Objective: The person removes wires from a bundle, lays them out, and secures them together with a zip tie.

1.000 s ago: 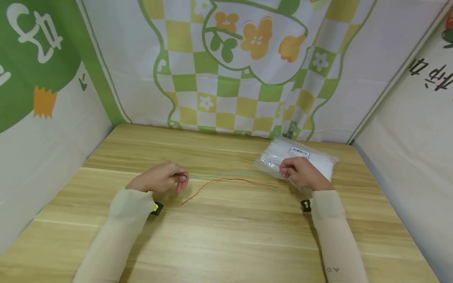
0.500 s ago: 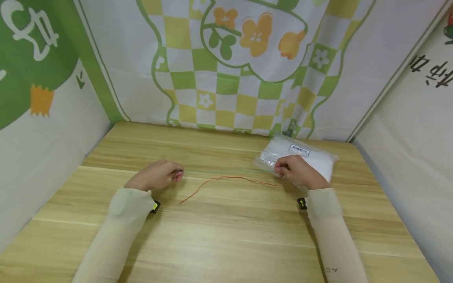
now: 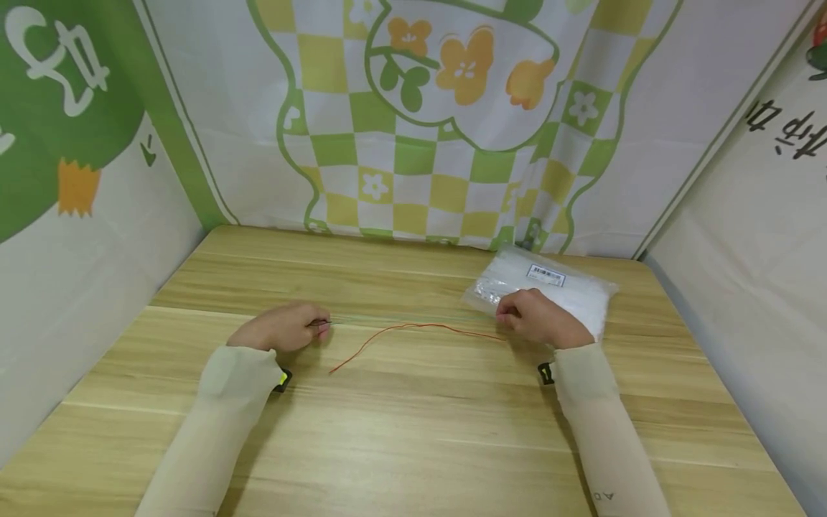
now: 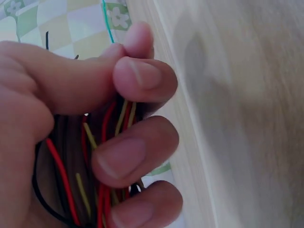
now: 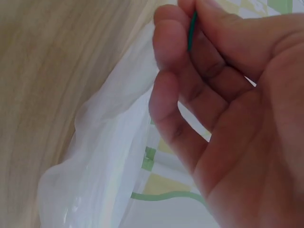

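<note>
A thin green wire [image 3: 413,318] stretches nearly straight between the two hands, just above the table. At its left end, my left hand [image 3: 281,327] pinches it between thumb and forefinger. The same hand curls its fingers round a bundle of red, yellow and black wires [image 4: 61,173], seen in the left wrist view. The other end of the green wire [image 5: 192,31] is pinched by my right hand [image 3: 539,317], its tip showing between the fingers in the right wrist view. In front of the green wire, a curved orange-red wire [image 3: 388,329] lies loose on the table.
Beneath and behind the right hand lies a clear plastic bag [image 3: 578,291] of white contents with a barcode label [image 3: 545,275]. Printed curtains [image 3: 413,158] enclose the wooden table [image 3: 413,445] at the back and sides.
Both hands have shifted slightly to the left with the green wire held between them. The orange-red wire and the bag have stayed in place.
</note>
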`<state>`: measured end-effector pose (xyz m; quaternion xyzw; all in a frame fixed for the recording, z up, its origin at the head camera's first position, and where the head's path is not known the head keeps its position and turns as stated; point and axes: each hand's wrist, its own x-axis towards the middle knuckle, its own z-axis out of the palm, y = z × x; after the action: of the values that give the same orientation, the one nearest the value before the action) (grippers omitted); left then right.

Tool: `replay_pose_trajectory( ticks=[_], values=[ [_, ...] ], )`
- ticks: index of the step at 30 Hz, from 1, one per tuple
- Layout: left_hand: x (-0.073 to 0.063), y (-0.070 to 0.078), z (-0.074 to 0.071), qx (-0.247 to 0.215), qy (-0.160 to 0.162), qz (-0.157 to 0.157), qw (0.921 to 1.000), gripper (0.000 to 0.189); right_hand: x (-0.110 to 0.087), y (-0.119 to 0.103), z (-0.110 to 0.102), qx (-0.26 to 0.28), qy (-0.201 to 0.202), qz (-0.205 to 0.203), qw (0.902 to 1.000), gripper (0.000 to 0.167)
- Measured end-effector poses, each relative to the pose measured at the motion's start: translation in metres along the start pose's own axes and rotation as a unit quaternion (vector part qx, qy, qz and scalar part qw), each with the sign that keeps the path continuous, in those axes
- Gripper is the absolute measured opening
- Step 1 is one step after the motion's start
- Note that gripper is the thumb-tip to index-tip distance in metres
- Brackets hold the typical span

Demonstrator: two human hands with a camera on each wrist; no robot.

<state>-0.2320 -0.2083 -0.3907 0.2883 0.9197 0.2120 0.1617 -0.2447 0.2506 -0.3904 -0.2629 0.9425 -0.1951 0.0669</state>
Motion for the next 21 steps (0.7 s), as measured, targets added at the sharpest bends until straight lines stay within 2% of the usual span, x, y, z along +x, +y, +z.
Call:
replay_pose_trajectory(
  ticks=[8,18,21],
  values=[
    [-0.006,-0.003,-0.005,-0.035,-0.027,-0.031,0.9986,0.024,0.003,0.001,0.005,0.002,-0.032,0.025,0.9992,0.021],
    [-0.010,-0.009,-0.007,-0.071,-0.070,-0.099,0.9901,0.024,0.005,0.001,0.009,0.009,-0.039,0.006,0.9992,0.024],
    [-0.012,-0.008,-0.008,-0.077,-0.072,-0.115,0.9878,0.022,0.005,0.000,0.009,0.010,-0.042,0.008,0.9990,0.024]
  ],
)
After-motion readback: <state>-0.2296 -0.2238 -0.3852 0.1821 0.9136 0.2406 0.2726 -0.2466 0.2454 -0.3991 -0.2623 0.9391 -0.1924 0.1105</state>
